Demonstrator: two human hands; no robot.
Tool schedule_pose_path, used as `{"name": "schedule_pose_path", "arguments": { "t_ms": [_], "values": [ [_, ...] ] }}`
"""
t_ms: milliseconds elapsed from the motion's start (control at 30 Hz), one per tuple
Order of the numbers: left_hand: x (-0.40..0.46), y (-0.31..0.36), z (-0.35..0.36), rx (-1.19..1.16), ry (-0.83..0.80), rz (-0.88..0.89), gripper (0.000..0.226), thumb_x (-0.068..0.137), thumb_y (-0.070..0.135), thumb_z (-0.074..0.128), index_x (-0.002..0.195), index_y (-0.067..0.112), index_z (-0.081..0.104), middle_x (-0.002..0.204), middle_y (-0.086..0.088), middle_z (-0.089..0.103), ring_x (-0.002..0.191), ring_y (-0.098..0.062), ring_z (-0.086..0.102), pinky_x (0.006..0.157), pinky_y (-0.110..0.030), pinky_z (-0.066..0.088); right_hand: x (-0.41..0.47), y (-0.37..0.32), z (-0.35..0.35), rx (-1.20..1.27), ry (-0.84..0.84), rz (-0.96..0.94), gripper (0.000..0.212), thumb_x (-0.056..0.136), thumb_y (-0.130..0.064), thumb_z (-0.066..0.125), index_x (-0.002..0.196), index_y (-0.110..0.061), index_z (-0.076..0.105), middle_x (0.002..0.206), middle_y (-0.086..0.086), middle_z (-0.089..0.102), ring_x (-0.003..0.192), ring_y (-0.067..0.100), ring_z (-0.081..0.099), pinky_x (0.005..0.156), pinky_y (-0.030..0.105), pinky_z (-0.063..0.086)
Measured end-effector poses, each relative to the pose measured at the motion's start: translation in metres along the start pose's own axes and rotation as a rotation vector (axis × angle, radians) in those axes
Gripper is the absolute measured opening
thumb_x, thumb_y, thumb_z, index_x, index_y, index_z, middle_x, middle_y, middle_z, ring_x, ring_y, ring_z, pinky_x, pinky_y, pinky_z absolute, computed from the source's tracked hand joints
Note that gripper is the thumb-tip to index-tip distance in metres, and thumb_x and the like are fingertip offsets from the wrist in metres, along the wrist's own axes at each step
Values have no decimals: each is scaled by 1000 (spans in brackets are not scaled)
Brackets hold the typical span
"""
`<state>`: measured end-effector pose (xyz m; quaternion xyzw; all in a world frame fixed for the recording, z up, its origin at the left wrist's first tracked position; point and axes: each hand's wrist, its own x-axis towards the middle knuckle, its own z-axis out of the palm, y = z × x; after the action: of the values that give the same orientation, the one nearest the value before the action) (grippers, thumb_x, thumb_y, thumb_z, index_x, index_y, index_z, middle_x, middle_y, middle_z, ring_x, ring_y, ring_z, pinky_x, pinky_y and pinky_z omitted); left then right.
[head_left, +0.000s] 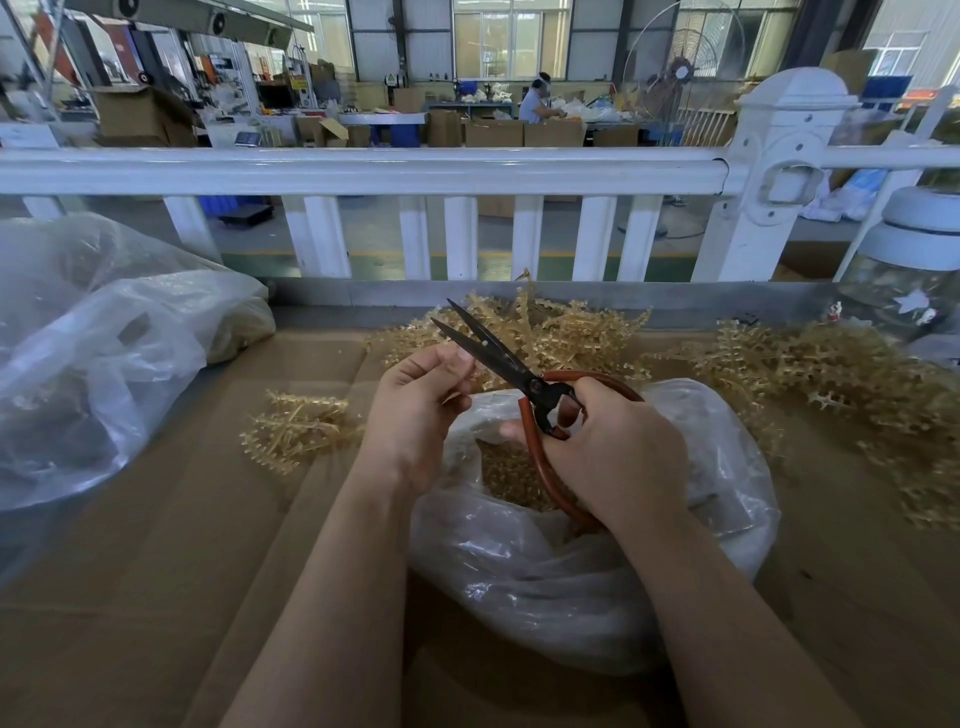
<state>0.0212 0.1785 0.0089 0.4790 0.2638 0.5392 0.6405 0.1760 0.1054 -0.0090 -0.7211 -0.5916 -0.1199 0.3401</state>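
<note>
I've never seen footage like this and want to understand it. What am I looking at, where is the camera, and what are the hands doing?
No machine here: these are a person's two bare hands, filmed by one wide-angle camera worn on the head, looking forward and down. The right hand grips the red-brown handles of black-bladed scissors, blades parted. The left hand is curled beside the blades; whether it pinches anything is too small to tell. Beneath them sits an open clear plastic bag holding tan bits. Tan spiky plastic strips lie piled on the cardboard-covered table. A second plastic bag lies at the left, a white railing behind.
</note>
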Motion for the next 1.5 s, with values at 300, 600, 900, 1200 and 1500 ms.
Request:
{"name": "schedule_pose_path", "arguments": {
  "t_ms": [300,600,900,1200,1500],
  "values": [
    [0,3,-2,-9,29,29,23,88,-4,60,72,13,66,67,-2,61,62,-11,55,61,-21,46,1,1,-1,38,-30,2,59,70,-88,49,65,-29,47,53,-24,36,50,-8,35,46,15,28],
    [-1,4,0,23,77,-23,11,84,-2,65,80,8,66,74,-7,72,68,-16,68,68,-24,57,0,4,1,34,-44,2,62,70,-92,43,81,-32,57,67,-24,47,59,-4,42,50,9,26],
    [-3,5,-3,50,35,-51,13,86,-2,63,79,9,66,80,-8,75,80,-19,74,65,-25,57,0,6,1,83,-89,2,73,64,-95,30,86,-31,57,73,-21,53,68,0,48,54,10,29],
    [-3,2,-1,85,-61,-41,29,81,0,63,60,19,71,58,4,54,57,-9,41,57,-21,34,0,6,1,38,-56,-13,64,69,-92,44,78,-29,53,66,-17,53,62,-3,48,51,12,30],
    [-3,1,0,-19,-94,-121,9,70,10,68,64,17,69,65,2,59,60,-8,47,54,-16,37,-3,1,-2,107,45,-45,61,70,-87,50,63,-26,43,51,-19,38,51,-8,39,47,12,21]
  ]
}}
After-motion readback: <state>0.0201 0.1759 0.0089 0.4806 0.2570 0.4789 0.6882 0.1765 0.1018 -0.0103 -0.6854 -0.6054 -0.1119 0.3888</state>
